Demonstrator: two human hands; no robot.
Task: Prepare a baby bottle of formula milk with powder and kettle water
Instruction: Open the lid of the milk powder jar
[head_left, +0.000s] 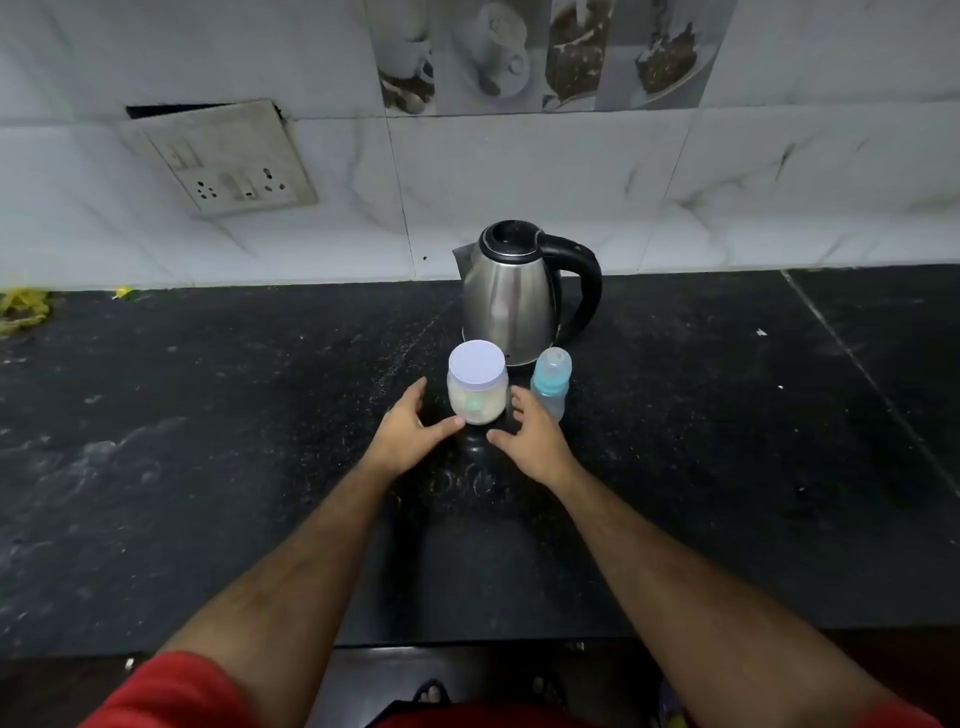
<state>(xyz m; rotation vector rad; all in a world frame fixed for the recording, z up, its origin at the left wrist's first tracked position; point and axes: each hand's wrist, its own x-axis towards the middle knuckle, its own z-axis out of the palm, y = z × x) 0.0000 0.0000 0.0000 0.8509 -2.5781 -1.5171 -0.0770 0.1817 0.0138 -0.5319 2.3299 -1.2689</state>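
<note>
A clear jar of white powder (478, 397) with a pale lilac lid stands on the black counter (208, 467). Just to its right stands a baby bottle (551, 382) with a blue collar and a clear cap. Behind both sits a steel kettle (511, 299) with a black lid and a handle pointing right. My left hand (413, 426) is open beside the jar's left side, its thumb tip at the jar's base. My right hand (532, 431) is open on the jar's right, in front of the bottle, fingers spread. Neither hand grips anything.
A tiled wall (519, 182) rises right behind the kettle, with a switch and socket plate (228, 161) at the upper left. Some yellow scraps (23, 306) lie at the counter's far left. The counter's front edge (467, 644) runs below my forearms.
</note>
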